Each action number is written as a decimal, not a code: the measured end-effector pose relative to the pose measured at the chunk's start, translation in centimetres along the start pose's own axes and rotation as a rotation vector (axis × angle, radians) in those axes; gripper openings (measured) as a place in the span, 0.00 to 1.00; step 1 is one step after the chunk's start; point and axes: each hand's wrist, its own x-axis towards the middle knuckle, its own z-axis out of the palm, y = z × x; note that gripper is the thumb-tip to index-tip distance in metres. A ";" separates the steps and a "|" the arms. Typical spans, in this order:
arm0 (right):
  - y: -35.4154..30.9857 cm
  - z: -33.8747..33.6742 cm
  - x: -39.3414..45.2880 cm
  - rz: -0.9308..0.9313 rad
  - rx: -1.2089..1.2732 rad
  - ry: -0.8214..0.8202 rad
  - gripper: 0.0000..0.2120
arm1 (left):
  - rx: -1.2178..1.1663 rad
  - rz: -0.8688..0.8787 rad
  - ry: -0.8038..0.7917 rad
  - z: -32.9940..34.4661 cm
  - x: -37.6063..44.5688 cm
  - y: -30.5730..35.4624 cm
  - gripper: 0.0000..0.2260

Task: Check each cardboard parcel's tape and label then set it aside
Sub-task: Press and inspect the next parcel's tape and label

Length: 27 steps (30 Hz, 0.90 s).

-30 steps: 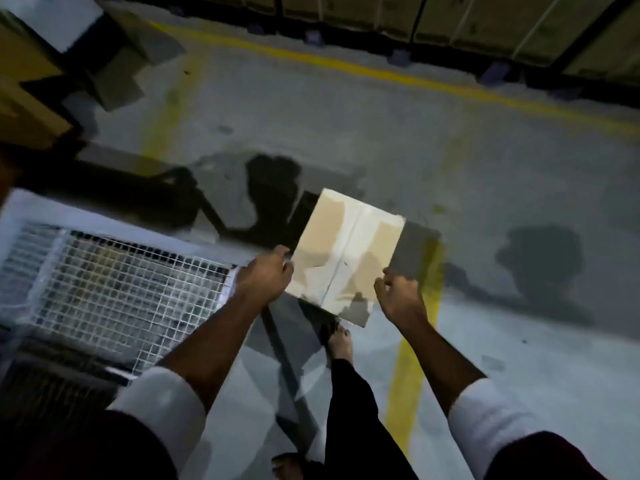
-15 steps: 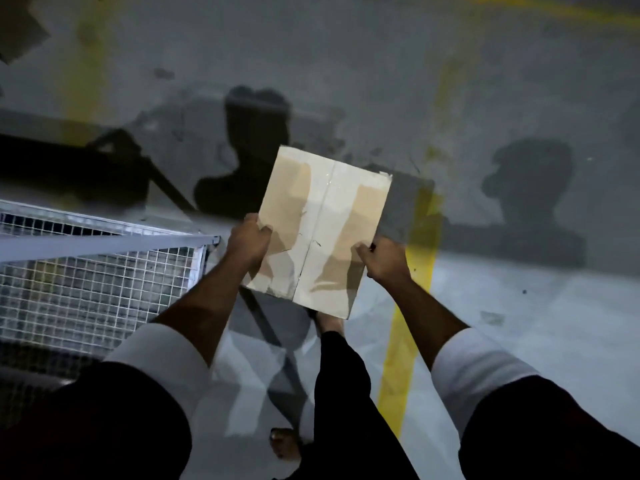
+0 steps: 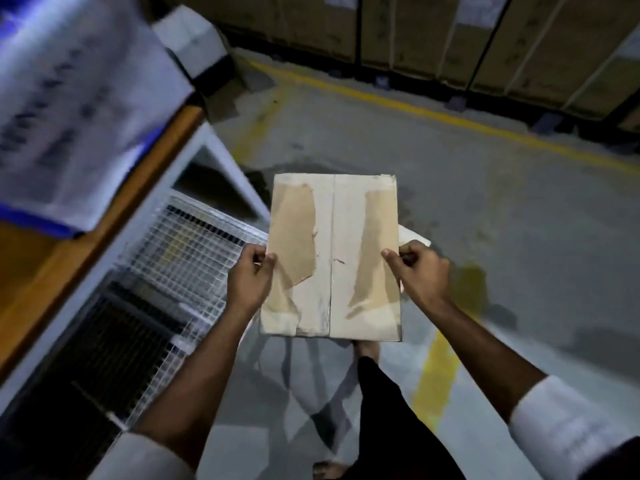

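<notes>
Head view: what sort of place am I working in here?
Most likely a warehouse or dispatch floor: large cartons stacked along the back, yellow lane lines painted on concrete, and a wire-mesh cage beside you. Both hands, left hand and right hand, hold a taped cardboard parcel.

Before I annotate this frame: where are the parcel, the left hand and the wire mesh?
parcel [image 3: 346, 237], head view, centre seam of its top face.
left hand [image 3: 250, 276], head view, back of hand.
wire mesh [image 3: 187, 251], head view, white grid.
</notes>
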 end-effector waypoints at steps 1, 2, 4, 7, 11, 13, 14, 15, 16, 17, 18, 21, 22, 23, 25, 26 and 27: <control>-1.9 -0.4 -2.2 -0.032 0.029 0.006 0.15 | -0.034 0.002 0.042 -2.6 -2.4 -0.6 0.06; -3.5 -0.8 -4.1 -0.065 0.060 0.014 0.15 | -0.074 0.009 0.078 -4.7 -4.6 -1.2 0.05; -7.2 -1.4 -8.8 -0.166 0.097 -0.021 0.15 | -0.192 0.018 0.183 -9.9 -10.1 -2.5 0.05; -11.8 -2.0 -15.0 -0.328 0.087 -0.102 0.15 | -0.274 -0.003 0.347 -16.1 -17.3 -3.9 0.06; -17.6 -2.2 -20.5 -0.533 0.117 -0.181 0.13 | -0.304 -0.035 0.515 -22.3 -24.8 -4.8 0.07; -20.2 -1.7 -21.6 -0.597 0.104 -0.206 0.16 | -0.330 -0.039 0.587 -24.6 -27.1 -5.1 0.07; -21.6 -1.4 -22.0 -0.618 0.116 -0.227 0.16 | -0.344 -0.042 0.628 -25.7 -27.9 -5.2 0.07; -23.2 -1.0 -22.2 -0.642 0.130 -0.252 0.15 | -0.358 -0.048 0.674 -26.9 -28.4 -5.3 0.07; -24.8 -0.6 -22.3 -0.670 0.135 -0.276 0.14 | -0.371 -0.052 0.716 -27.9 -28.7 -5.3 0.07; -26.2 -0.1 -22.4 -0.698 0.128 -0.292 0.14 | -0.380 -0.060 0.746 -28.7 -28.8 -5.4 0.07; -27.9 0.6 -22.4 -0.733 0.114 -0.306 0.14 | -0.390 -0.079 0.779 -29.6 -28.7 -5.6 0.07; -32.2 3.3 -22.0 -0.833 0.068 -0.330 0.16 | -0.409 -0.155 0.866 -31.8 -27.5 -5.8 0.06; -33.4 4.1 -21.7 -0.861 0.046 -0.335 0.17 | -0.408 -0.181 0.890 -32.3 -26.8 -6.0 0.05; -34.8 5.0 -21.4 -0.893 0.018 -0.337 0.20 | -0.402 -0.206 0.921 -32.8 -25.9 -6.2 0.04; -37.0 7.2 -20.6 -0.947 -0.049 -0.344 0.23 | -0.401 -0.255 0.967 -33.7 -24.0 -6.7 0.05; -38.0 8.3 -20.0 -0.964 -0.084 -0.355 0.22 | -0.411 -0.275 0.977 -34.2 -23.0 -6.9 0.06; -38.8 9.4 -19.5 -0.974 -0.118 -0.359 0.21 | -0.415 -0.295 0.974 -34.5 -22.0 -7.1 0.07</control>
